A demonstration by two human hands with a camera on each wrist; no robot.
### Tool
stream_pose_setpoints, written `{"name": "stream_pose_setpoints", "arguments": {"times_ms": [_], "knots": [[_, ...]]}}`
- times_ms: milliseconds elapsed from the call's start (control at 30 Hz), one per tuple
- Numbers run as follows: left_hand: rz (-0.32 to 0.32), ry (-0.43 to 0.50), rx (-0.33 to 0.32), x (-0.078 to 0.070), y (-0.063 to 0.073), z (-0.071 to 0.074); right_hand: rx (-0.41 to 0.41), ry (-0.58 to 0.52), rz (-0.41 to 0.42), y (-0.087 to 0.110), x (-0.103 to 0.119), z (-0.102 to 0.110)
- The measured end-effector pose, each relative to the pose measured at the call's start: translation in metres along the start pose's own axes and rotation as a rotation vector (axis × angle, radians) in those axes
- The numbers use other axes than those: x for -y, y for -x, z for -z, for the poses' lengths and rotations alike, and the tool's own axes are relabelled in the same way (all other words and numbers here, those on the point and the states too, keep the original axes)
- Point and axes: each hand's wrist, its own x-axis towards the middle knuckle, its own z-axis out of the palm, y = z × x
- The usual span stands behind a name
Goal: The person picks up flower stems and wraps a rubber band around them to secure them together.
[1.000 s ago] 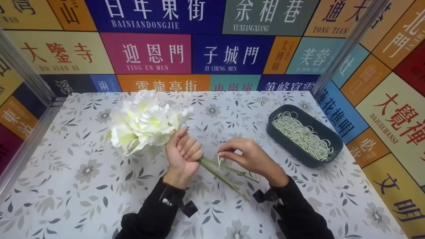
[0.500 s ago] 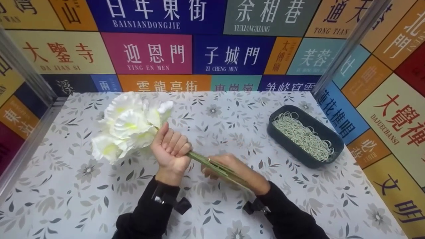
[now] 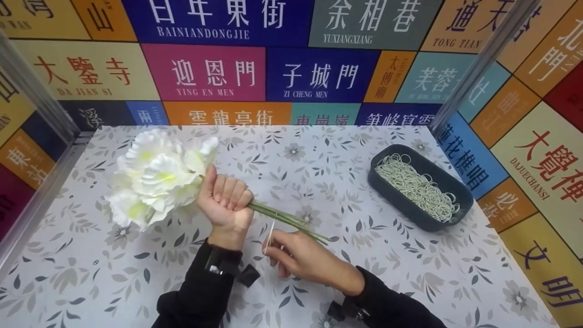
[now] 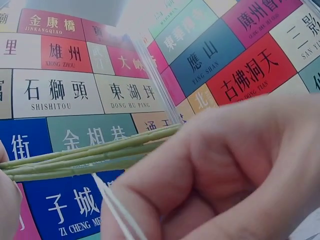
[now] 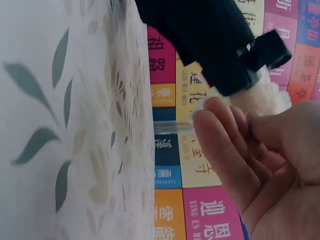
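A bunch of white artificial flowers (image 3: pixel 159 175) with pale yellow-green centres hangs over the left half of the table. My left hand (image 3: pixel 226 200) grips its green stems (image 3: pixel 291 219) just below the blooms, and the stem ends point to the lower right. Below those stems, my right hand (image 3: pixel 303 257) pinches a pale rubber band (image 3: pixel 269 237) between thumb and fingers. In the left wrist view the band, drawn taut as a double strand (image 4: pixel 117 207), runs from the stems (image 4: pixel 85 159) down to the right hand (image 4: pixel 225 175). Whether it circles every stem cannot be seen.
A dark green oblong tub (image 3: pixel 421 223) filled with pale rubber bands (image 3: pixel 414 187) stands at the right of the table. A floral cloth (image 3: pixel 114 282) covers the tabletop. Panels printed with coloured signs (image 3: pixel 202 73) stand along the back and sides.
The bouquet and left hand have shifted left. The right hand passed under the stems, then came down and left; its rubber band now stretches from the stems.
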Motion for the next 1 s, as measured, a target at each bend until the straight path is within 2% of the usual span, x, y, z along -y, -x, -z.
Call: {"name": "stream_pose_setpoints", "arguments": {"times_ms": [167,367,500,633,867,1000], "knots": [[-0.014,-0.048,0.018,0.002,-0.001,0.001,-0.059,0.019,0.036,0.004,0.007,0.0],[-0.036,-0.147,0.053,0.003,0.0,0.003,-0.071,0.051,0.024,0.009,0.017,0.004],[-0.01,-0.17,0.095,0.004,0.001,0.006,-0.095,0.091,0.046,0.013,0.025,0.013],[0.08,-0.138,0.163,0.003,0.002,0.008,-0.141,0.1,0.091,0.018,0.03,0.029],[0.306,-0.084,0.321,0.004,0.002,0.006,-0.261,0.041,0.111,0.025,0.03,0.058],[0.395,-0.11,0.373,0.008,0.003,0.004,-0.323,0.11,0.149,0.026,0.025,0.066]]}}
